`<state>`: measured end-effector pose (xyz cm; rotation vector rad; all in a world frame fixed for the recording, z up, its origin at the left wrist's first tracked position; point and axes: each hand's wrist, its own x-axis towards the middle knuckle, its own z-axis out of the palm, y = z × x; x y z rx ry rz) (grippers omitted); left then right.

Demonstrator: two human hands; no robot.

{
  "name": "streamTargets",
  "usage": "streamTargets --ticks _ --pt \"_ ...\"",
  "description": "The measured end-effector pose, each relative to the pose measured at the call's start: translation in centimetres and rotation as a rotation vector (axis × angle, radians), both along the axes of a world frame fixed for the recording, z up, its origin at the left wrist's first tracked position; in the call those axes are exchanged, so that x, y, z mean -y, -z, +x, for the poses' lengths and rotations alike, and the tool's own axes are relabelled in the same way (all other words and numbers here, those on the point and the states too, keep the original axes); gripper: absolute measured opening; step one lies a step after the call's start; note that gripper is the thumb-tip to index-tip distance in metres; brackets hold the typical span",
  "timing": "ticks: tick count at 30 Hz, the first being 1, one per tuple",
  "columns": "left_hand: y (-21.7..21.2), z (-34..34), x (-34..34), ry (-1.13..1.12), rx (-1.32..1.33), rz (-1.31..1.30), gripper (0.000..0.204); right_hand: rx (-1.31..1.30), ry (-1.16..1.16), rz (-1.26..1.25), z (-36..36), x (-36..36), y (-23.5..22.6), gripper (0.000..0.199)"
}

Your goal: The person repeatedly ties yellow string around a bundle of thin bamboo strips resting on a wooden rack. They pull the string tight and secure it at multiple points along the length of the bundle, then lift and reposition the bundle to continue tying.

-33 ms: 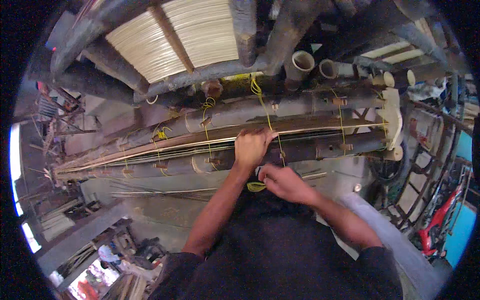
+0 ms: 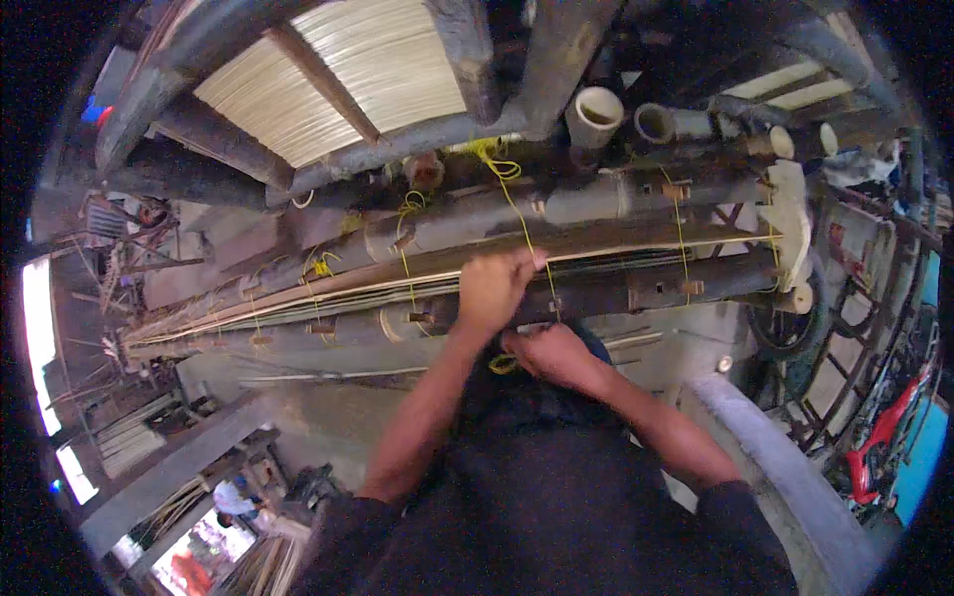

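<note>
Over the front pole (image 2: pixel 606 295) of 2 dark, roughly parallel poles, 1 left hand (image 2: pixel 494 288) reaches to the bundle of long thin strips (image 2: pixel 397 271) lying just beyond it. Its fingers bend down onto the strips, their tips beside 1 yellow cord (image 2: pixel 519 214); whether they grip strips, cord or both, I cannot tell. On the body side of the front pole, just beside it, is 1 right hand (image 2: pixel 558 356). Its fingers are curled in, with yellow loops (image 2: pixel 503 364) right below them; what they hold, if anything, is hidden.

Beyond the front pole and the strips runs the 2nd one, the rear pole (image 2: pixel 586 202). At least 5 yellow cords cross from the rear pole to the front pole, spaced along its length, and at least 4 small brown blocks (image 2: pixel 691 287) sit along the front pole. At its right end stands 1 pale end plate (image 2: pixel 790 223).

Farther beyond the front pole, past the rear pole, are 2 open-mouthed tubes (image 2: pixel 588 134) side by side. Well to its right is 1 red object (image 2: pixel 876 442).
</note>
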<state>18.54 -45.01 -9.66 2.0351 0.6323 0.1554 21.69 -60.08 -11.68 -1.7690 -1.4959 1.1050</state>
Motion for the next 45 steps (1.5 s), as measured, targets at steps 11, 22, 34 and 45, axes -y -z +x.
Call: streamTargets --ticks 11,22,34,45 --pt "4.9 10.7 -9.7 -0.242 -0.063 -0.585 0.032 0.277 0.199 0.618 7.9 2.0 -4.6 0.038" --pt "-1.1 -8.4 -23.9 -0.051 0.166 0.026 0.027 -0.127 0.428 -0.359 -1.3 6.0 -8.7 0.030" --pt "0.8 -16.1 -13.4 0.163 -0.023 0.471 0.023 0.375 -0.036 0.195 -7.5 -21.0 -21.4 0.020" --pt "0.5 -15.1 -12.6 0.089 -0.328 0.478 0.023 -0.209 0.463 0.165 -2.6 -24.4 -5.7 0.031"
